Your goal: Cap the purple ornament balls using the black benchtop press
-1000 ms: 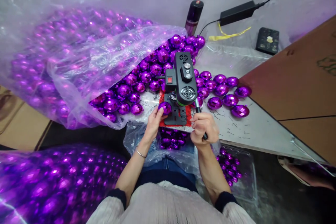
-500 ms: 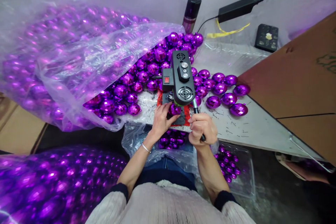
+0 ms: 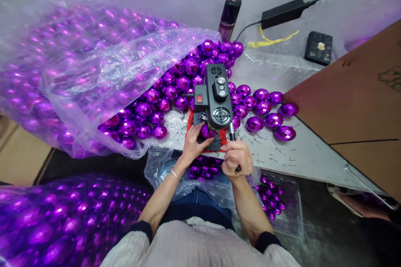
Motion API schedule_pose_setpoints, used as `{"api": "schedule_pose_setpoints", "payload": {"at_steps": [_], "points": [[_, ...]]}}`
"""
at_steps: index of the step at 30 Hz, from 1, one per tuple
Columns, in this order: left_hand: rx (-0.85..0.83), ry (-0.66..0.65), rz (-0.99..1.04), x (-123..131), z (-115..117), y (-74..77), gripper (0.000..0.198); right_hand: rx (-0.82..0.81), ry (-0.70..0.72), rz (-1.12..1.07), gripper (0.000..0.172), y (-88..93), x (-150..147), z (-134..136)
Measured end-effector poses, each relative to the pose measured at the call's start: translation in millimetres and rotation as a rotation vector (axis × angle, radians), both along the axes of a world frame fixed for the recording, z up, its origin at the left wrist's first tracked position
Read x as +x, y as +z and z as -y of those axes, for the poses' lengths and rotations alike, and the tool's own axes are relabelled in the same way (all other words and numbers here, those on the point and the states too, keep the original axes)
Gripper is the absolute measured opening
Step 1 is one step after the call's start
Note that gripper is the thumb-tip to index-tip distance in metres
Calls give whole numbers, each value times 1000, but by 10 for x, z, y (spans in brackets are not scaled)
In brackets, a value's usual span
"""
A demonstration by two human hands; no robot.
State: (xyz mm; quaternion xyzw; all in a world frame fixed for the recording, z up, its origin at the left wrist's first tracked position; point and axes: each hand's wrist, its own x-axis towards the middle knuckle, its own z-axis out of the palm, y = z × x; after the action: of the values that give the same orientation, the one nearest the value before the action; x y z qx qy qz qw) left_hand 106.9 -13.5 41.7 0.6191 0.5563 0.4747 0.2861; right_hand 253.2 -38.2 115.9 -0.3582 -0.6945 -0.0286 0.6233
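One purple ball [image 3: 206, 132], frame centre, sits pinched by left hand [image 3: 191, 142] under black machine [image 3: 219, 91]; right hand [image 3: 238, 158] grips lever [image 3: 232, 131]. Ball could slip if held off-centre.

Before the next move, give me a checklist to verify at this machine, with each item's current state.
1. Right hand closed around the lever: ok.
2. Purple ball between the left hand's thumb and fingers: ok.
3. Purple ball at the front end of the black machine head: ok; the head partly covers it in this view.
4. Left fingertips clear of the head: cannot tell; they are close, and the height gap doesn't show.
5. Red switch position: cannot tell, too small.
6. Tabletop free of dark bits: not ok; small ones lie scattered.
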Motion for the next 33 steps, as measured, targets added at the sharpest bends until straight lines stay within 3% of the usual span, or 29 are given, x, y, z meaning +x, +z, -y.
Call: {"api": "schedule_pose_setpoints", "payload": {"at_steps": [5,16,26,29,33], "points": [[5,-6,8,11,4,-12,56,48,-27,-34,32,-133,-36,-30],[37,16,21,25,15,-57,57,51,81,-178,33,-249,-97,-63],[58,12,33,25,-18,-102,59,76,50,-130,33,-407,-125,-101],[54,-6,24,13,-43,-69,58,89,52,-132,33,-326,-117,-102],[67,-35,-18,1,19,-52,59,21,-4,-157,32,23,-100,-71]]}}
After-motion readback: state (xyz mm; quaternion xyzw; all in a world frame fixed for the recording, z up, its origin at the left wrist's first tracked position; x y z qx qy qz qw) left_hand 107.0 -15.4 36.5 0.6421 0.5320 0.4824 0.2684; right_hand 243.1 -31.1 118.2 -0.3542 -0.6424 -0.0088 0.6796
